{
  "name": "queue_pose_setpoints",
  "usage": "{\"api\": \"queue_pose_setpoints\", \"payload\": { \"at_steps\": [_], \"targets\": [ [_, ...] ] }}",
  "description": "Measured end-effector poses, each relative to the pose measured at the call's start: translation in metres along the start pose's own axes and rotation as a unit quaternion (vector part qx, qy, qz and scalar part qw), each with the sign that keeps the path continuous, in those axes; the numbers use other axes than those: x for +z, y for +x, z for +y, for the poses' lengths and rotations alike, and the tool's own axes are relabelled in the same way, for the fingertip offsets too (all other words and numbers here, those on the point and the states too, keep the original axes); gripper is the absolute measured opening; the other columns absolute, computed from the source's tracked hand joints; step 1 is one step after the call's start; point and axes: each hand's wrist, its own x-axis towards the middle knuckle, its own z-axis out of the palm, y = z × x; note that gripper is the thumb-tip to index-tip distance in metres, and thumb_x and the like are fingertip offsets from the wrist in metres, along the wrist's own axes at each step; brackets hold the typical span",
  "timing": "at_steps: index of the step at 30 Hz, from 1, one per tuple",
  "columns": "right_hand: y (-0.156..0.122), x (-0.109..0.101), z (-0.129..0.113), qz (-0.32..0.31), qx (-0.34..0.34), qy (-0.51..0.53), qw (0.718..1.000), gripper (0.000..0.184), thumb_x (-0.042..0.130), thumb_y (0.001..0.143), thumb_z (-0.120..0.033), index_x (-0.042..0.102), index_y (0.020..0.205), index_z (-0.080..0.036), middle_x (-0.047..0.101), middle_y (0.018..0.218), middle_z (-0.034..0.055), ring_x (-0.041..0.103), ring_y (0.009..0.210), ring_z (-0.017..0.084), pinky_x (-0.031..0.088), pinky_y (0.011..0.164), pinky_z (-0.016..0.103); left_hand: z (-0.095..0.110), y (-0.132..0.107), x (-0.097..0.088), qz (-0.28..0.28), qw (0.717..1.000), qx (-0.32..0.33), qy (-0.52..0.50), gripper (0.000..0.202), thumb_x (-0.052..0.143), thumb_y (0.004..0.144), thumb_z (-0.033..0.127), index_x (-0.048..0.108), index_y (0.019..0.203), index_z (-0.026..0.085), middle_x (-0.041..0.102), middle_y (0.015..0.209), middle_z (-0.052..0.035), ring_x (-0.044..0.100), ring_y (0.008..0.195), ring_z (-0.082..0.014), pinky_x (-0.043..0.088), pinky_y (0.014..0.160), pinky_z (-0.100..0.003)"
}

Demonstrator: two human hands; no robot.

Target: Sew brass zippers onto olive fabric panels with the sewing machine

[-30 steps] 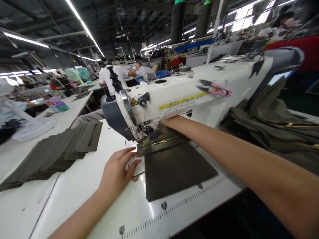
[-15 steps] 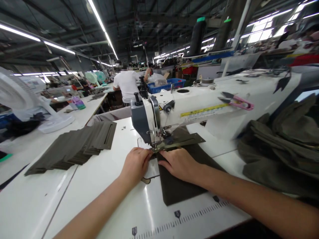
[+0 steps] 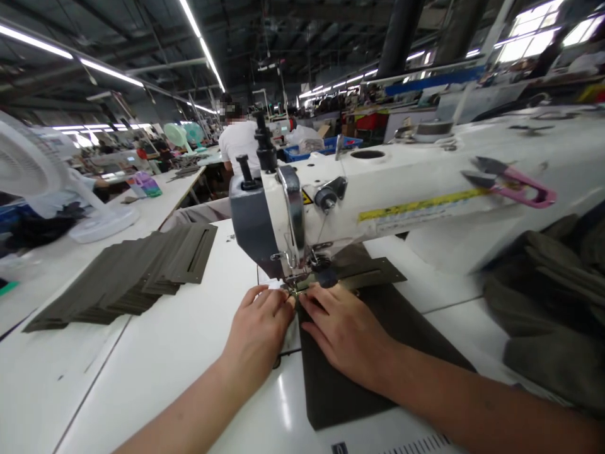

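Left of the hands, a stack of olive fabric pieces lies on the white sewing table. The left hand and right hand sit close together, not clamped, the right flat on a dark olive fabric panel and the left's fingertips at its edge, under the presser foot of the sewing machine. Further right, pink-handled thread snips rest on the machine arm above bunched olive cloth.

Yellow machine label: nothing readable
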Motion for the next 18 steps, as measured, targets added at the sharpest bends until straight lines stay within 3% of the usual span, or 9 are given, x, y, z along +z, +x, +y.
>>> {"api": "queue_pose_setpoints", "payload": {
  "at_steps": [3, 7, 12, 18],
  "targets": [
    [-0.0024, 0.0039, 0.0017, -0.012, 0.035, 0.019, 0.999, 0.024, 0.055, 0.079, -0.018, 0.061, 0.100, -0.006, 0.059, 0.100, 0.0152, 0.051, 0.094, 0.026, 0.043, 0.086, 0.041, 0.0008, 0.0015, -0.0015, -0.011, 1.000, 0.002, 0.003, 0.016, 0.045, 0.086, 0.014, 0.058, 0.094, 0.014, 0.060, 0.087, -0.0073, 0.056, 0.085, -0.0207, 0.041, 0.088, -0.041],
    [-0.0039, 0.0086, 0.0057, -0.013, 0.028, 0.030, 0.999, 0.032, 0.051, 0.080, -0.017, 0.057, 0.108, -0.003, 0.057, 0.113, 0.0169, 0.045, 0.112, 0.028, 0.034, 0.099, 0.045, 0.0020, 0.0028, -0.0022, -0.005, 1.000, 0.006, 0.003, 0.016, 0.044, 0.086, 0.013, 0.059, 0.094, 0.013, 0.060, 0.087, -0.0072, 0.057, 0.084, -0.0201, 0.042, 0.087, -0.040],
    [-0.0014, 0.0094, 0.0083, -0.056, 0.027, 0.036, 0.997, 0.036, 0.048, 0.080, -0.017, 0.056, 0.112, -0.001, 0.056, 0.117, 0.0187, 0.049, 0.110, 0.028, 0.041, 0.093, 0.044, 0.0034, 0.0047, -0.0016, -0.006, 1.000, -0.010, 0.011, 0.013, 0.047, 0.085, 0.013, 0.060, 0.089, 0.014, 0.060, 0.086, -0.0075, 0.058, 0.084, -0.0211, 0.044, 0.083, -0.041],
    [0.0017, 0.0088, 0.0082, -0.065, 0.034, 0.036, 0.997, 0.034, 0.049, 0.081, -0.017, 0.057, 0.110, -0.002, 0.056, 0.118, 0.0189, 0.049, 0.111, 0.027, 0.041, 0.093, 0.043, 0.0025, 0.0077, 0.0000, -0.006, 1.000, -0.005, 0.006, 0.014, 0.046, 0.084, 0.012, 0.060, 0.086, 0.014, 0.061, 0.084, -0.0079, 0.058, 0.082, -0.0216, 0.046, 0.079, -0.040]
  ]
}}
